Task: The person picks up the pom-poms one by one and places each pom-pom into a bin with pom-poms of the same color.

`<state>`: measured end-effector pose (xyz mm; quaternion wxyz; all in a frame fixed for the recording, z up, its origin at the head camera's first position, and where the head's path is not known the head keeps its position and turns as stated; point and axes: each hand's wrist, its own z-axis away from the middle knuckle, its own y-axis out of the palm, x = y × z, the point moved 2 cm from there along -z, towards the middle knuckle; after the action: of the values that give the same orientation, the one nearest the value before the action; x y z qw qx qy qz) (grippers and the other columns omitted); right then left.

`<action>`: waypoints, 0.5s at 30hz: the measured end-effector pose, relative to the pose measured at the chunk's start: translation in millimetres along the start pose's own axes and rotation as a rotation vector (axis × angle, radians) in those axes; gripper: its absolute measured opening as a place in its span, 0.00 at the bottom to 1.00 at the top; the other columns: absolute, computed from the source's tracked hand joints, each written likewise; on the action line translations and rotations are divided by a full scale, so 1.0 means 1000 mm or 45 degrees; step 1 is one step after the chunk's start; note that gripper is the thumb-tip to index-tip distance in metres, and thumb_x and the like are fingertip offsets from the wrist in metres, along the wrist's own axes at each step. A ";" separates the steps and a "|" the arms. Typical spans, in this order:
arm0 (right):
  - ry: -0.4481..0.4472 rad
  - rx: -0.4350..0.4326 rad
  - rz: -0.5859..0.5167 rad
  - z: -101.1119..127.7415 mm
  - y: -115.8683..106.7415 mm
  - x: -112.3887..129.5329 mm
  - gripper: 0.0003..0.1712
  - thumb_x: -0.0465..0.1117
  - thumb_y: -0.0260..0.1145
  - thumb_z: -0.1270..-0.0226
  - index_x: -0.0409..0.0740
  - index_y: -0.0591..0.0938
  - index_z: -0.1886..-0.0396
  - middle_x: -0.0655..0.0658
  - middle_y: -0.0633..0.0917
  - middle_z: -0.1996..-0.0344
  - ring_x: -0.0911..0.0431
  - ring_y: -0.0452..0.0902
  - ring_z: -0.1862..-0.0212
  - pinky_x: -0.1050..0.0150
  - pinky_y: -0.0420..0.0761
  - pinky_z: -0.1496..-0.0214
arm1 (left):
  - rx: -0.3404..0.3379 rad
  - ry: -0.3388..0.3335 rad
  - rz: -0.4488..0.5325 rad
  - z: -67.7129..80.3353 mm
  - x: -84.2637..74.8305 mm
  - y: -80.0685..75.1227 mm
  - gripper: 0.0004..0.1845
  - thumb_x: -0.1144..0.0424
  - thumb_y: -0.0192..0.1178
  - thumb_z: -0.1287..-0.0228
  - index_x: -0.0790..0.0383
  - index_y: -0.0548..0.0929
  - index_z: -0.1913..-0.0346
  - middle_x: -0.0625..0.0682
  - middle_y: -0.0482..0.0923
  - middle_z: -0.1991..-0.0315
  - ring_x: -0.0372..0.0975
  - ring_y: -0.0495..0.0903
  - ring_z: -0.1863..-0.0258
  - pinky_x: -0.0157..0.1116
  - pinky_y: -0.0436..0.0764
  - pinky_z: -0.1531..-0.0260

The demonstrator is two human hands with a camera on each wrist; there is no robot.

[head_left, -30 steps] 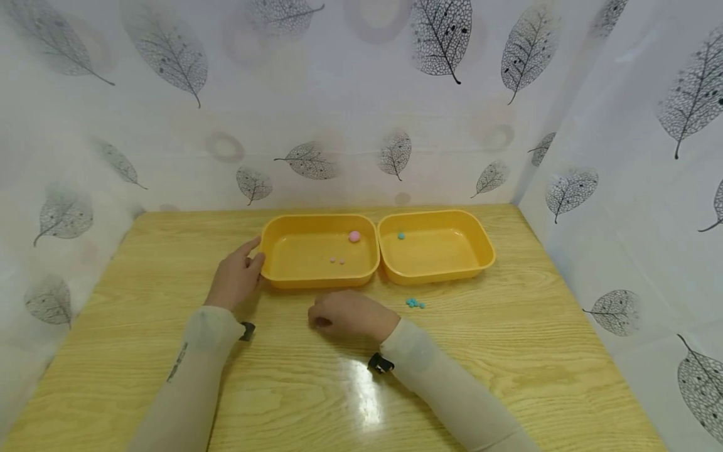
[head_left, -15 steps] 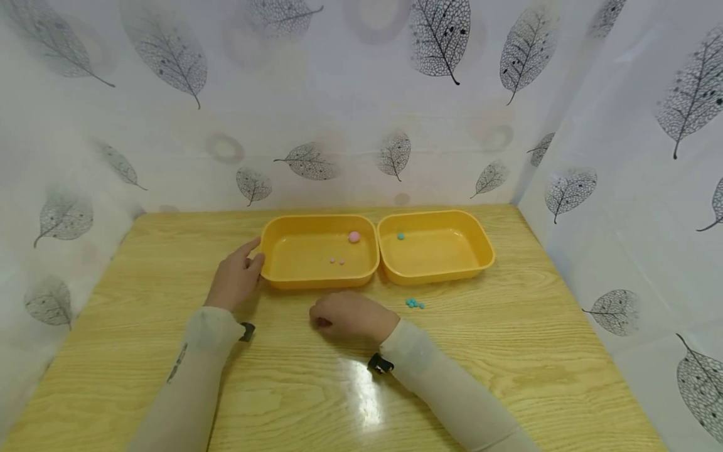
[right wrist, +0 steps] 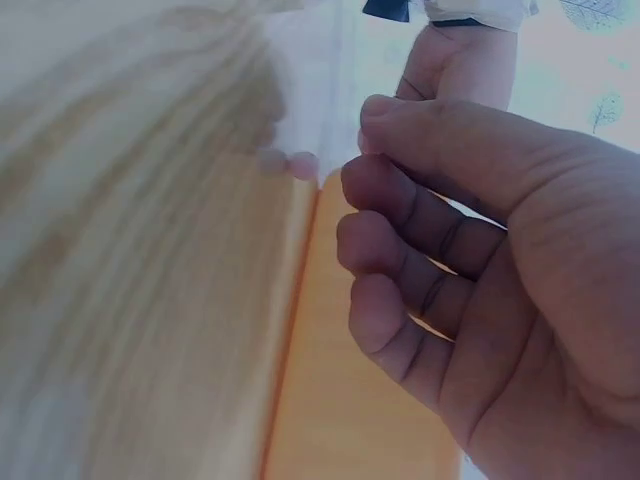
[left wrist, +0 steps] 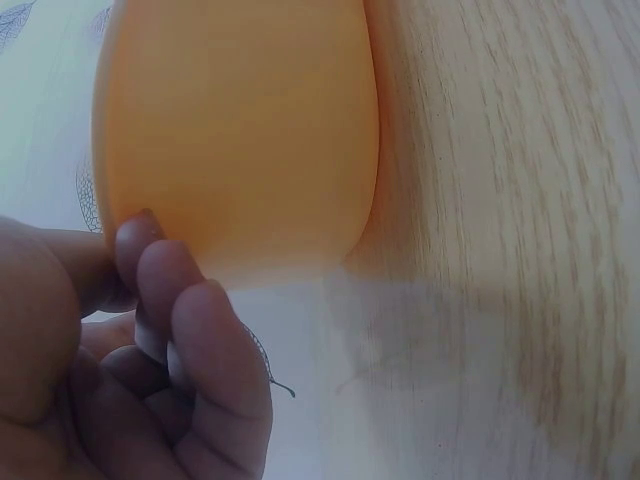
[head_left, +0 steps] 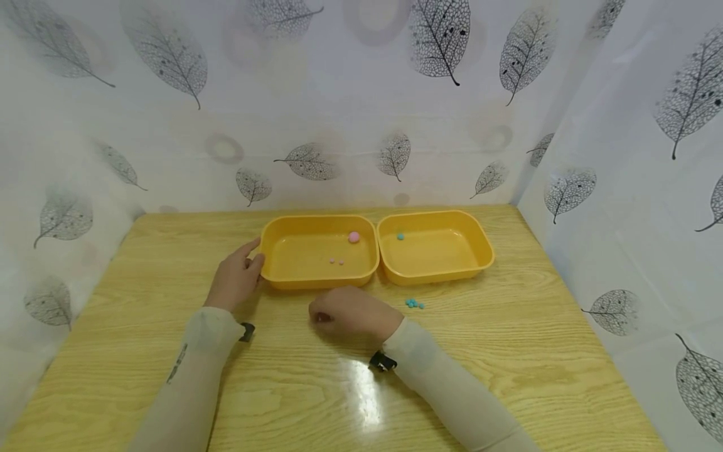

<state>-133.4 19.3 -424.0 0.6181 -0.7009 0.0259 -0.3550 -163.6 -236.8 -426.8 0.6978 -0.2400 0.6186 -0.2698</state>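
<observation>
- Left hand [head_left: 236, 278] rests on the left tray's [head_left: 294, 271] left wall, fingers relaxed.
- Right hand [head_left: 351, 314] sits curled on the table [head_left: 508, 351] just near that tray; whether it holds anything, I cannot tell.
- Blue beads [head_left: 415, 304] lie right of it.

2 trays [head_left: 271, 263] side by side, beads [head_left: 415, 304] in front of rt one.

The wooden table [head_left: 508, 351] carried two yellow trays [head_left: 319, 279] side by side and teal beads [head_left: 415, 304] just beside them
</observation>
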 end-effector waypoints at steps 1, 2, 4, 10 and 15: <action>0.005 -0.010 -0.025 0.001 -0.001 0.000 0.11 0.41 0.63 0.26 0.58 0.79 0.71 0.62 0.76 0.73 0.66 0.70 0.70 0.70 0.73 0.65 | 0.001 -0.001 0.002 0.000 0.000 0.000 0.31 0.52 0.44 0.16 0.58 0.57 0.18 0.58 0.80 0.72 0.44 0.73 0.78 0.38 0.75 0.78; -0.005 -0.011 -0.032 0.001 -0.003 -0.001 0.10 0.41 0.63 0.26 0.58 0.80 0.70 0.62 0.77 0.72 0.66 0.71 0.69 0.70 0.73 0.63 | 0.001 -0.002 0.005 0.000 -0.001 0.000 0.31 0.52 0.44 0.16 0.57 0.57 0.18 0.58 0.80 0.72 0.44 0.73 0.78 0.38 0.75 0.78; -0.023 -0.002 -0.015 0.001 -0.006 -0.003 0.08 0.42 0.64 0.25 0.57 0.82 0.67 0.61 0.78 0.70 0.66 0.72 0.67 0.70 0.74 0.61 | 0.001 -0.004 0.008 0.000 -0.001 0.000 0.31 0.52 0.44 0.16 0.57 0.57 0.18 0.57 0.80 0.73 0.44 0.73 0.78 0.38 0.75 0.78; -0.035 -0.003 0.088 0.001 -0.021 -0.008 0.02 0.44 0.68 0.25 0.54 0.85 0.61 0.59 0.82 0.66 0.66 0.74 0.64 0.71 0.75 0.60 | 0.000 -0.009 0.025 0.001 -0.003 0.000 0.31 0.52 0.44 0.16 0.57 0.57 0.18 0.56 0.79 0.74 0.43 0.72 0.79 0.37 0.74 0.79; -0.010 -0.113 0.134 0.007 -0.034 -0.013 0.04 0.41 0.67 0.25 0.52 0.87 0.57 0.57 0.83 0.63 0.65 0.75 0.63 0.71 0.76 0.59 | 0.002 -0.017 0.023 0.002 -0.003 -0.001 0.31 0.52 0.44 0.15 0.57 0.57 0.17 0.58 0.80 0.73 0.43 0.72 0.79 0.37 0.74 0.79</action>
<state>-152.4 39.6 -400.0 0.6043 -0.7266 0.0759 -0.3179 -161.7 -235.2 -423.9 0.7045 -0.2355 0.6159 -0.2624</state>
